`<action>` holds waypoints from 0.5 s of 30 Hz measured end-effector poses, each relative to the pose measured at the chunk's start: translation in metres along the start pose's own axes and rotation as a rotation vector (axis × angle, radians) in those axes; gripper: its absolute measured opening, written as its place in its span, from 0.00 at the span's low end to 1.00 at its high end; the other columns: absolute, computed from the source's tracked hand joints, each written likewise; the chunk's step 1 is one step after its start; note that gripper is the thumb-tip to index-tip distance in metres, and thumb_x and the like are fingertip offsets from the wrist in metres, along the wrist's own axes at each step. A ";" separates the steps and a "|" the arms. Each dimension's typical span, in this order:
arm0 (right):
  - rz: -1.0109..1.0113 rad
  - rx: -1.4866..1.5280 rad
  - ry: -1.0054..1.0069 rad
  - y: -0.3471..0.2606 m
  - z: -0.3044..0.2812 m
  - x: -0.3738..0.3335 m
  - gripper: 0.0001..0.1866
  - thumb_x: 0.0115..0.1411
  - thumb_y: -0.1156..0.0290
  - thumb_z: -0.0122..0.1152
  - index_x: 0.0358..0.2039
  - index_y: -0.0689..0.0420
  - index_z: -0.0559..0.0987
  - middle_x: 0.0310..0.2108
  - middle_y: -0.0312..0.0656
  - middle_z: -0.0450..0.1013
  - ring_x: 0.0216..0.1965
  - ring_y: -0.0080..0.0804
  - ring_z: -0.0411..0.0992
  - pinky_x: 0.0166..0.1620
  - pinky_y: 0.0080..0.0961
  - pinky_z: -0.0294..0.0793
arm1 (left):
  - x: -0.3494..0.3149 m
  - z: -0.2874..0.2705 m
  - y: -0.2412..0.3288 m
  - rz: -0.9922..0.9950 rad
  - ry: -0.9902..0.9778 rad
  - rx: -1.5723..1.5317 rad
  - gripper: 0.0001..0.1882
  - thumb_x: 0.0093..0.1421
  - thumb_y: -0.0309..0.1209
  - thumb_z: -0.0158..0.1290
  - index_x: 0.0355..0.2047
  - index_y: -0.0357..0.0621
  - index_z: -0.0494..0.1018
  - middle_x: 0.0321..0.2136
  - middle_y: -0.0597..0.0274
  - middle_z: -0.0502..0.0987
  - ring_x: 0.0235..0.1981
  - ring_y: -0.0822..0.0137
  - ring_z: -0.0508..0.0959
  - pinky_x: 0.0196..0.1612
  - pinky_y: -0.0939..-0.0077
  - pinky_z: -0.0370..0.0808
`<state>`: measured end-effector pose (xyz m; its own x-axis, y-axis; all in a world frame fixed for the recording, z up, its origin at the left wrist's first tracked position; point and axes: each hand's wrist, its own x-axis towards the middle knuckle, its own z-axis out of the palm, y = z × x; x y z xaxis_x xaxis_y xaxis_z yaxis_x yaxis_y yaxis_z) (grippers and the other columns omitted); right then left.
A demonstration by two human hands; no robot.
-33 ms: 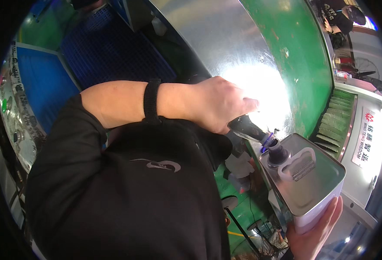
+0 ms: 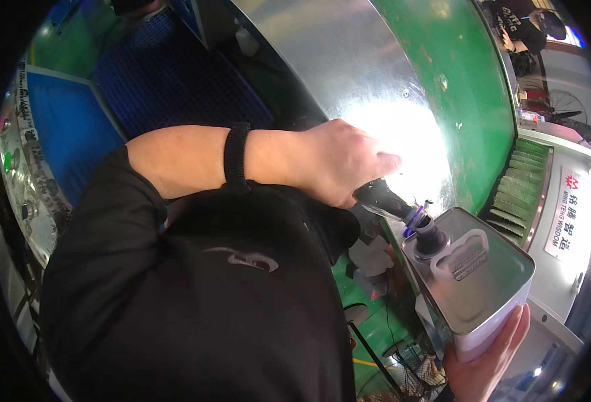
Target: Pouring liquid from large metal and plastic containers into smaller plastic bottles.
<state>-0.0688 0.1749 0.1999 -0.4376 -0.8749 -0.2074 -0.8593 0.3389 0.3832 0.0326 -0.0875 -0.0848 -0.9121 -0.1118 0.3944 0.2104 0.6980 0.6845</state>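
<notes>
My left hand (image 2: 346, 164), with a black band round its wrist, is closed round a dark see-through bottle (image 2: 386, 201). The neck of this bottle, with a purple ring, meets the black spout (image 2: 431, 240) of a rectangular metal can (image 2: 473, 298); whether liquid flows between them I cannot tell. Beside the spout, a pale carrying handle (image 2: 460, 254) stands on the can's top. My right hand (image 2: 486, 352) grips the can's lower side, fingers laid along its wall and the palm partly hidden.
A shiny metal surface (image 2: 322, 50) adjoins the green floor (image 2: 443, 84). A white cabinet (image 2: 547, 281) with a sign stands at right, by green-edged slats (image 2: 523, 184). Blue grating (image 2: 168, 80) lies upper left. Another person (image 2: 520, 30) is at the far upper right.
</notes>
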 end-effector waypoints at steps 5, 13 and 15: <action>-0.001 -0.009 0.002 0.000 -0.001 -0.001 0.55 0.40 0.68 0.76 0.68 0.57 0.57 0.60 0.68 0.59 0.61 0.70 0.59 0.61 0.61 0.63 | 0.000 0.002 -0.001 -0.019 -0.032 0.004 0.32 0.41 0.29 0.65 0.50 0.43 0.72 0.38 0.57 0.76 0.40 0.54 0.79 0.41 0.61 0.77; 0.005 -0.005 0.009 -0.001 0.000 0.001 0.56 0.38 0.70 0.75 0.68 0.58 0.57 0.60 0.68 0.59 0.61 0.70 0.59 0.61 0.60 0.63 | 0.000 0.001 -0.002 -0.003 0.010 -0.012 0.32 0.42 0.30 0.66 0.51 0.43 0.72 0.37 0.54 0.77 0.39 0.53 0.79 0.42 0.61 0.78; 0.007 -0.001 0.006 0.000 -0.001 0.000 0.56 0.38 0.70 0.76 0.68 0.58 0.57 0.60 0.68 0.59 0.61 0.70 0.59 0.61 0.60 0.63 | 0.002 0.002 -0.002 0.006 0.018 -0.014 0.32 0.42 0.30 0.66 0.51 0.43 0.72 0.36 0.54 0.76 0.39 0.52 0.79 0.41 0.61 0.78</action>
<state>-0.0683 0.1742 0.2007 -0.4417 -0.8747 -0.1994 -0.8559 0.3442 0.3859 0.0299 -0.0881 -0.0866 -0.9044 -0.1201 0.4093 0.2212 0.6884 0.6908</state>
